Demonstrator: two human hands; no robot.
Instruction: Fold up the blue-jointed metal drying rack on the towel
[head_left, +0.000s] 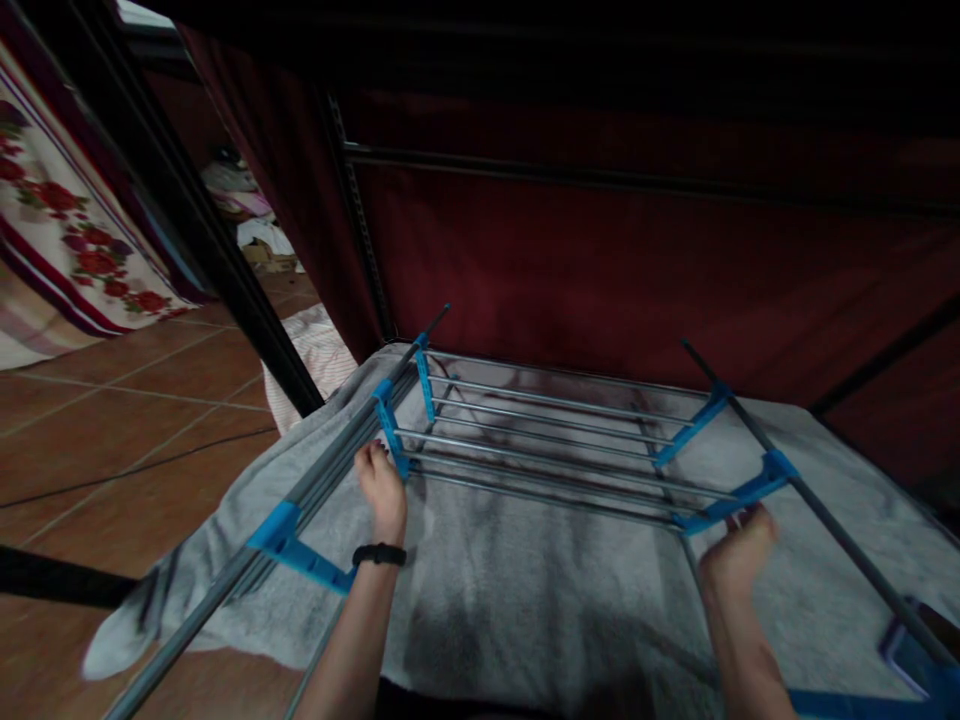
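Note:
A rack of grey metal tubes joined by blue plastic brackets stands on a grey blanket. My left hand, with a black band on the wrist, has curled fingers at a blue bracket on the left side. At the opposite end of the crossbars, my right hand is closed at the underside of another blue bracket; its fingertips are partly hidden and slightly blurred. Long side poles run toward me. On the left pole, a nearer bracket has no crossbars spanning to the right side.
A dark red curtain hangs behind the rack. Black metal posts frame the left side, beyond which lie a tiled floor and a cable. A flowered cloth hangs far left. A phone-like object rests at lower right.

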